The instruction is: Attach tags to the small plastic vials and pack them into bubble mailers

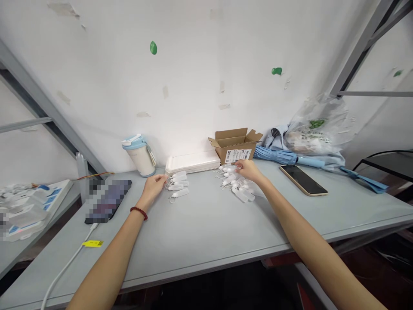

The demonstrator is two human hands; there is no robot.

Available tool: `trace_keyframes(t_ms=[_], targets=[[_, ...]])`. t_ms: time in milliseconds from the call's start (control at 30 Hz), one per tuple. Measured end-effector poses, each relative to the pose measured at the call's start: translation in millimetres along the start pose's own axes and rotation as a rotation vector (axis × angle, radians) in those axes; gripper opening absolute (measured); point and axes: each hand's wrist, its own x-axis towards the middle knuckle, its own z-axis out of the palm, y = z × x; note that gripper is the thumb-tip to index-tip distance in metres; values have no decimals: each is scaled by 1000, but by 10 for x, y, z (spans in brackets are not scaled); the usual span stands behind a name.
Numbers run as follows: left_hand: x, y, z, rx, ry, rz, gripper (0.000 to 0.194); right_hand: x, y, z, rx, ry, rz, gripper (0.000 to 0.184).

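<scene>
Left hand (155, 186) and right hand (248, 169) curl at white tags (179, 186); grips unclear; cable (66, 267) cut off.

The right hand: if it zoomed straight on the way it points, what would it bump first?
The right hand would probably bump the small pale tubes right by its fingertips. If it is higher up, it might meet the white stack beyond; height is hard to tell.
</scene>
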Motion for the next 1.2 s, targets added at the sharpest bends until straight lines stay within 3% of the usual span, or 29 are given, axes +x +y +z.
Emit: trace_keyframes(t_ms=[300,467,567,700,900,1200], targets=[[15,-22,6,3,11,18,35,13,14,33,24,57,-44,24],[-35,79,17,-12,61,53,31,-23,-90,-27,87,176,-78,22],[-129,219,56,-28,60,97,30,-69,-189,-23,249,275,-133,18],[-308,410,171,-35,-36,182,31,-172,-370,34,422,294,-213,21],[-601,616,358,-16,-316,260,37,-360,-645,102,509,180,-300,24],[-721,638,427,82,-504,339,32,-477,-786,163,614,116,-295,28]])
